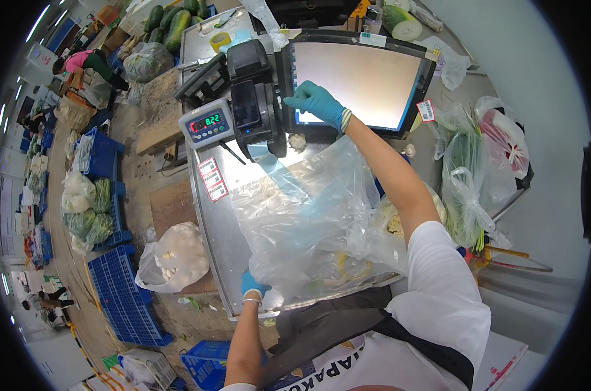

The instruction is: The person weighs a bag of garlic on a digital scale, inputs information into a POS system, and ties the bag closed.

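A large clear plastic bag (302,221) lies spread over the metal tabletop (220,244). My left hand (253,285), in a blue glove, is closed at the bag's near left corner, its fingertips partly hidden. My right hand (316,104), also gloved in blue, is raised over the lit screen (367,75) of a monitor, with its fingers curled and nothing visible in them. Left of the screen stands a black label printer (246,98), with a scale display (206,122) beside it. A garlic bulb (297,141) sits below the monitor.
Bagged green vegetables (464,182) lie to the right. A bag of pale round vegetables (178,257) stands left of the table. Farther left are blue pallets (123,293) and blue crates (100,156). A person in pink (79,60) bends over at the far left.
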{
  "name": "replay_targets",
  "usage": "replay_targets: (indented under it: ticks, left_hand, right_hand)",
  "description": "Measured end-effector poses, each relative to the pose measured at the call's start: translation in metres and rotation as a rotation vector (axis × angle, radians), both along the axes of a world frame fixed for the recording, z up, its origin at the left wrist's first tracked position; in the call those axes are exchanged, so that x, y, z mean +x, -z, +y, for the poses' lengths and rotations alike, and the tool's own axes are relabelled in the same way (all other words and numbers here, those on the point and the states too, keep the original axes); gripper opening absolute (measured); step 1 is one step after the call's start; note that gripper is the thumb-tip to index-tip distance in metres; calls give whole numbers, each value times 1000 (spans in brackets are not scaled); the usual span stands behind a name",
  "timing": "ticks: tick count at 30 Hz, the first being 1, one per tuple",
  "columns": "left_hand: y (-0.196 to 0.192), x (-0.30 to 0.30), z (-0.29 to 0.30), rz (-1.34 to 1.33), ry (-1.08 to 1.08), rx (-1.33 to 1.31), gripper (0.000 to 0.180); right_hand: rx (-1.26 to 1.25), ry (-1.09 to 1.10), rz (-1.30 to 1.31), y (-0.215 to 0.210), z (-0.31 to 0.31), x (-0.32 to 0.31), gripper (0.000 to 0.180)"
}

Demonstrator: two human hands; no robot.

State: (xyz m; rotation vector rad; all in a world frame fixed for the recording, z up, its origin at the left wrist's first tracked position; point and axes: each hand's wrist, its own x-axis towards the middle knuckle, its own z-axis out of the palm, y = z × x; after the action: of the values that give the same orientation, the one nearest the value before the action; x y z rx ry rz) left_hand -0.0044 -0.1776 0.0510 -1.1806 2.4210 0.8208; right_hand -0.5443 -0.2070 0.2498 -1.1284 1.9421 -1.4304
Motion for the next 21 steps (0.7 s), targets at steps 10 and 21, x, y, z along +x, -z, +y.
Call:
replay_targets:
  ticks: [10, 21]
  left_hand:
    - [16, 7, -3, -3, 79, -57, 62]
    - [27, 10, -3, -32, 81, -31, 59]
  right_hand:
    - [-41, -15, 34, -19, -20, -10, 38]
    - [-135, 44, 33, -56, -48, -25, 37]
